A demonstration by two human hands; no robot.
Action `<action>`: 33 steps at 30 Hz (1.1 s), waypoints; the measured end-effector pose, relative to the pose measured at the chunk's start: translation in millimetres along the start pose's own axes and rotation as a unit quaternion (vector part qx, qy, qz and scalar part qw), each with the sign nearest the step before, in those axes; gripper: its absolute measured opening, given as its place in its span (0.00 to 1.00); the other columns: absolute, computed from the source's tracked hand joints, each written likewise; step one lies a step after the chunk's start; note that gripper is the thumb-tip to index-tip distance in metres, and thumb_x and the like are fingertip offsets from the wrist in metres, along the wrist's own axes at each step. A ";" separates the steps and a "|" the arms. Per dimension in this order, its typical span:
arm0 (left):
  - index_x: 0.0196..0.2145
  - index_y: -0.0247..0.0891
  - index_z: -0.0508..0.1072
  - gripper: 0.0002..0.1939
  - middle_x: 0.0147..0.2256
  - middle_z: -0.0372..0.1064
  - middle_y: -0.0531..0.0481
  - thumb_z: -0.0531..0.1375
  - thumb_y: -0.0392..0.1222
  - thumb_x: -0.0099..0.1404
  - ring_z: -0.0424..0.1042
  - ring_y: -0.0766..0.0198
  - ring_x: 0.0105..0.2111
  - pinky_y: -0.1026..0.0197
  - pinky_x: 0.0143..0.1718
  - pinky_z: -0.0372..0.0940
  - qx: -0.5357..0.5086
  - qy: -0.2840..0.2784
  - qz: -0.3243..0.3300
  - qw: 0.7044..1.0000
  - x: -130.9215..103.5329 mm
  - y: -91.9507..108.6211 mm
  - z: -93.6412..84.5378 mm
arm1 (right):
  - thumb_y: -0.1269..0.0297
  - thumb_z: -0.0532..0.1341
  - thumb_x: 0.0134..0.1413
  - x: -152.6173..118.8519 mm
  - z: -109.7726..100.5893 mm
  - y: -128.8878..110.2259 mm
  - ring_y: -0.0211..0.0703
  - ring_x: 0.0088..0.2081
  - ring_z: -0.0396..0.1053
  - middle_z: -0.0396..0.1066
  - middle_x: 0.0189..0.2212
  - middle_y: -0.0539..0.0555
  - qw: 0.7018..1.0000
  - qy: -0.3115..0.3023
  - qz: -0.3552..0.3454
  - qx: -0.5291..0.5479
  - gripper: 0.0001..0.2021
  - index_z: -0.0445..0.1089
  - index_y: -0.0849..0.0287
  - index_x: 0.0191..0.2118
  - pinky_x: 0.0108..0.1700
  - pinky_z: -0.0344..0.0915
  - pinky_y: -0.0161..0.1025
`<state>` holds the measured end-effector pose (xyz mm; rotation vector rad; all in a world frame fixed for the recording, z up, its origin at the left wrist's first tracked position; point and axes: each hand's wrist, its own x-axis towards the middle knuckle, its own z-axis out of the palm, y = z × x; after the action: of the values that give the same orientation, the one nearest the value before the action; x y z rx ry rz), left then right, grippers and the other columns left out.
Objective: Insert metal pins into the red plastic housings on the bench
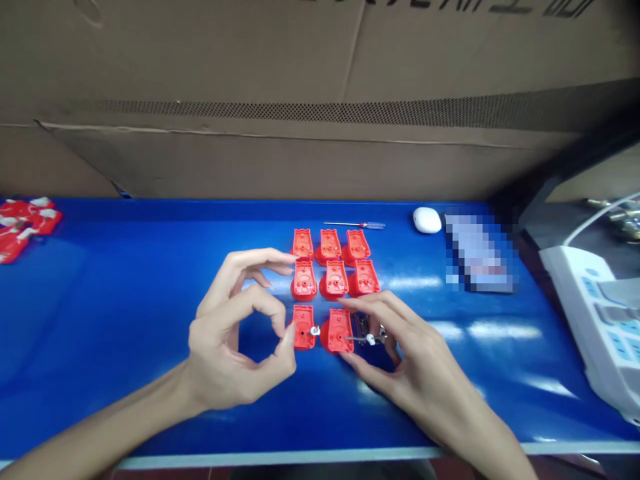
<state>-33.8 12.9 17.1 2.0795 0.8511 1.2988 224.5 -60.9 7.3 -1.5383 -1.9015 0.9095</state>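
Several red plastic housings lie open side up in three rows in the middle of the table. By the left edge of the front-left housing (pixel 303 327), my left hand (pixel 240 327) has its thumb and index finger closed in a pinch, its other fingers stretched over toward the rows. A small white connector (pixel 315 331) sits at that housing's right edge. My right hand (pixel 410 340) spans the front-right housing (pixel 340 331), index fingertip at its upper edge and thumb at its lower edge. A grey wire with a white connector (pixel 371 339) runs from this housing toward the right palm. Small metal pieces (pixel 362 327) are partly hidden there.
Behind the rows lies a screwdriver (pixel 356 225). A white rounded case (pixel 427 220) and a blurred-out flat object (pixel 480 253) are at the back right. A power strip (pixel 590 320) stands at the right edge; red-and-white parts (pixel 27 225) lie far left. Cardboard (pixel 300 167) walls the back.
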 end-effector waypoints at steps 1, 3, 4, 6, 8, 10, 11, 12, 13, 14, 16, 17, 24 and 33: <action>0.31 0.40 0.73 0.09 0.60 0.72 0.41 0.68 0.29 0.58 0.76 0.47 0.55 0.45 0.48 0.74 -0.004 0.004 0.003 1.000 -0.2 0.3 0.0 | 0.70 0.68 0.67 -0.3 1.0 1.3 0.44 0.45 0.72 0.70 0.57 0.53 1.000 0.005 0.000 0.000 0.29 0.65 0.40 0.69 0.47 0.75 0.42; 0.30 0.40 0.73 0.10 0.59 0.72 0.41 0.68 0.28 0.57 0.76 0.47 0.54 0.46 0.48 0.74 -0.010 0.015 0.011 1.000 -0.1 1.1 0.0 | 0.69 0.69 0.67 -1.4 2.6 3.7 0.43 0.44 0.72 0.70 0.56 0.53 1.000 0.015 -0.001 0.002 0.29 0.66 0.40 0.68 0.46 0.75 0.42; 0.30 0.40 0.74 0.10 0.59 0.72 0.41 0.68 0.28 0.57 0.76 0.47 0.54 0.46 0.48 0.74 -0.008 0.019 0.015 1.000 0.3 1.4 0.0 | 0.68 0.69 0.67 -2.2 3.2 4.8 0.44 0.44 0.72 0.70 0.56 0.53 1.000 0.020 -0.005 0.003 0.29 0.66 0.40 0.68 0.45 0.75 0.42; 0.35 0.40 0.78 0.10 0.58 0.73 0.40 0.69 0.29 0.56 0.76 0.48 0.53 0.46 0.48 0.74 0.006 0.019 0.022 1.000 1.8 1.4 -0.5 | 0.65 0.70 0.67 -4.1 3.9 6.7 0.45 0.44 0.72 0.70 0.57 0.54 1.000 0.028 -0.009 0.006 0.29 0.66 0.40 0.69 0.43 0.75 0.41; 0.43 0.39 0.81 0.16 0.53 0.76 0.39 0.69 0.29 0.56 0.77 0.49 0.51 0.47 0.47 0.74 0.003 0.006 0.031 0.999 4.1 0.2 -1.6 | 0.62 0.70 0.68 -5.9 4.1 8.0 0.45 0.44 0.72 0.71 0.56 0.55 0.999 0.030 -0.010 0.014 0.28 0.67 0.41 0.69 0.40 0.74 0.40; 0.51 0.37 0.80 0.24 0.44 0.78 0.43 0.69 0.29 0.56 0.78 0.54 0.43 0.50 0.44 0.74 -0.032 -0.012 0.037 0.999 7.0 -1.8 -3.7 | 0.61 0.70 0.69 -6.8 3.7 8.6 0.45 0.43 0.71 0.70 0.55 0.55 0.999 0.030 -0.007 0.020 0.27 0.67 0.41 0.69 0.40 0.74 0.40; 0.54 0.36 0.79 0.26 0.38 0.77 0.46 0.70 0.29 0.57 0.77 0.58 0.37 0.53 0.40 0.73 -0.052 -0.022 0.031 0.998 8.7 -2.9 -5.2 | 0.61 0.70 0.69 -6.8 3.3 8.8 0.44 0.42 0.71 0.70 0.54 0.55 0.999 0.032 -0.006 0.021 0.27 0.67 0.41 0.69 0.40 0.74 0.40; 0.56 0.36 0.78 0.27 0.33 0.75 0.51 0.70 0.29 0.58 0.75 0.62 0.32 0.57 0.36 0.72 -0.064 -0.038 0.021 0.997 10.4 -3.8 -7.2 | 0.61 0.70 0.69 -6.6 2.8 8.9 0.44 0.42 0.71 0.70 0.53 0.54 0.999 0.033 -0.007 0.021 0.26 0.68 0.41 0.68 0.40 0.74 0.39; 0.57 0.36 0.77 0.28 0.30 0.72 0.55 0.72 0.30 0.59 0.72 0.66 0.27 0.60 0.32 0.69 -0.065 -0.058 0.009 0.996 12.1 -4.7 -9.5 | 0.61 0.70 0.69 -6.1 2.2 9.0 0.44 0.42 0.70 0.70 0.53 0.54 0.999 0.032 -0.006 0.019 0.26 0.68 0.41 0.68 0.40 0.73 0.39; 0.58 0.37 0.76 0.29 0.27 0.70 0.58 0.73 0.32 0.60 0.68 0.69 0.24 0.63 0.29 0.67 -0.053 -0.086 -0.007 0.995 13.6 -5.4 -12.1 | 0.61 0.71 0.68 -5.6 1.5 9.2 0.43 0.41 0.70 0.70 0.52 0.53 0.999 0.030 -0.008 0.016 0.26 0.69 0.42 0.67 0.40 0.73 0.39; 0.58 0.39 0.76 0.29 0.25 0.66 0.61 0.76 0.38 0.60 0.64 0.72 0.21 0.67 0.24 0.62 -0.008 -0.153 -0.036 0.988 15.6 -7.0 -17.7 | 0.61 0.71 0.68 -4.6 -0.3 9.6 0.42 0.40 0.70 0.71 0.47 0.52 1.000 0.023 -0.010 0.011 0.25 0.70 0.42 0.66 0.39 0.71 0.39; 0.58 0.40 0.77 0.29 0.25 0.65 0.62 0.76 0.41 0.60 0.63 0.73 0.20 0.68 0.23 0.61 0.018 -0.188 -0.049 0.981 15.7 -8.0 -20.4 | 0.62 0.71 0.68 -4.3 -1.2 9.9 0.42 0.38 0.70 0.71 0.45 0.51 1.000 0.016 -0.009 0.010 0.24 0.70 0.42 0.66 0.38 0.70 0.38; 0.61 0.45 0.76 0.33 0.24 0.61 0.64 0.78 0.51 0.61 0.61 0.73 0.20 0.67 0.25 0.58 0.130 -0.261 -0.024 0.956 3.8 -21.2 -24.3 | 0.63 0.69 0.69 -2.1 -3.0 10.4 0.38 0.31 0.69 0.73 0.36 0.46 1.000 -0.004 0.012 0.021 0.25 0.69 0.43 0.68 0.35 0.67 0.36; 0.58 0.40 0.77 0.22 0.22 0.62 0.63 0.72 0.47 0.70 0.66 0.70 0.21 0.63 0.26 0.60 0.143 -0.222 0.065 0.962 -11.5 -35.0 -9.7 | 0.58 0.68 0.71 -0.5 -0.8 10.5 0.36 0.27 0.65 0.69 0.31 0.43 0.999 -0.022 0.033 0.032 0.25 0.68 0.43 0.68 0.31 0.64 0.34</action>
<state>-54.5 28.3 -10.9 2.5563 0.7400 0.7461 231.7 -59.9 -0.3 -1.5634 -1.8434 1.0300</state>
